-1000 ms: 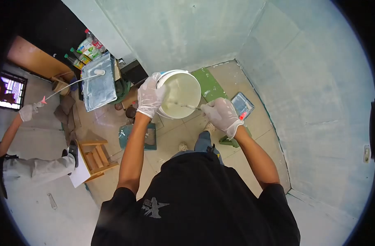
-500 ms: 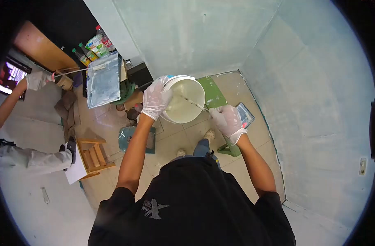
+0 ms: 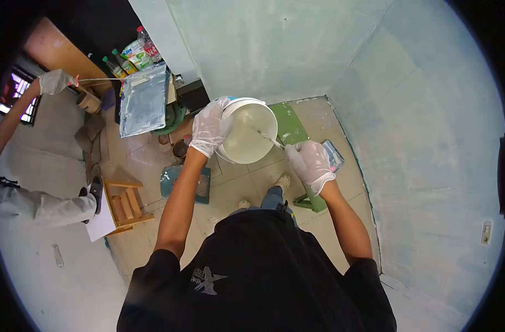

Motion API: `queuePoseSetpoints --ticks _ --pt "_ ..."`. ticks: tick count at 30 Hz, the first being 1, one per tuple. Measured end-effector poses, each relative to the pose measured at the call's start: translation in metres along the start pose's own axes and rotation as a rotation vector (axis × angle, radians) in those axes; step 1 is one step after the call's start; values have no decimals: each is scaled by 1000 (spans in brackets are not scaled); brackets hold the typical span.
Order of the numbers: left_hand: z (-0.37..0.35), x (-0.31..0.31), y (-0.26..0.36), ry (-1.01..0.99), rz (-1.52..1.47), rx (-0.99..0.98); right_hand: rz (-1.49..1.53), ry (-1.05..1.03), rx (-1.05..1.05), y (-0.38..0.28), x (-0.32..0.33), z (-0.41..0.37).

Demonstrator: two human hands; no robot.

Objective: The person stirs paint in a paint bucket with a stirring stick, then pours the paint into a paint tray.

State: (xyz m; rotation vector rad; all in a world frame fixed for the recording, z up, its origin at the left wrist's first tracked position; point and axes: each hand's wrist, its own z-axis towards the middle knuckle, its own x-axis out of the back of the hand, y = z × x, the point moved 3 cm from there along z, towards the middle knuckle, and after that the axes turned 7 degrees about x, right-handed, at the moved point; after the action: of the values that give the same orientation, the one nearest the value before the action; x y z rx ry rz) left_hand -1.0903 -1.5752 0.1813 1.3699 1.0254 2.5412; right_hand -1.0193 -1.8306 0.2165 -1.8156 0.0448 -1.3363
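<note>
Both my hands wear thin, translucent gloves spotted with white. My left hand [image 3: 210, 126] grips the left rim of a white bucket [image 3: 268, 113], which is tipped so that its mouth faces me. Inside lies a pale, off-white liquid [image 3: 242, 148]. My right hand [image 3: 309, 161], closed, stands just off the bucket's right side and holds a thin, paint-smeared stick [image 3: 268, 138]. The stick's far end reaches into the bucket over the liquid. Beneath the bucket and right hand runs a green bench [image 3: 291, 125].
A small tray [image 3: 333, 155] lies right of the bench. On the left, a co-worker's gloved hand [image 3: 56, 82] holds a roller pole over a paint-covered tray [image 3: 144, 105]. A wooden step stool [image 3: 125, 205], a teal stool [image 3: 200, 185] and bottles [image 3: 147, 47] stand nearby. Walls close in ahead and right.
The stick has shifted slightly right and up in the bucket, along with my right hand. My left hand keeps its hold on the rim. The view has moved a little.
</note>
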Motion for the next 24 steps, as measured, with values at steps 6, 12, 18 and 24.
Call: queuePoseSetpoints --ticks 6,12,18,24 --pt "-2 5 0 14 0 16 74 -85 -29 -2 -5 1" --pt "-3 9 0 -16 13 23 111 -128 -44 -5 0 1" --pt "-4 12 6 -20 32 15 105 -227 -37 -12 0 -3" --pt "-5 9 5 -72 96 49 4 -191 33 -3 -4 -4"
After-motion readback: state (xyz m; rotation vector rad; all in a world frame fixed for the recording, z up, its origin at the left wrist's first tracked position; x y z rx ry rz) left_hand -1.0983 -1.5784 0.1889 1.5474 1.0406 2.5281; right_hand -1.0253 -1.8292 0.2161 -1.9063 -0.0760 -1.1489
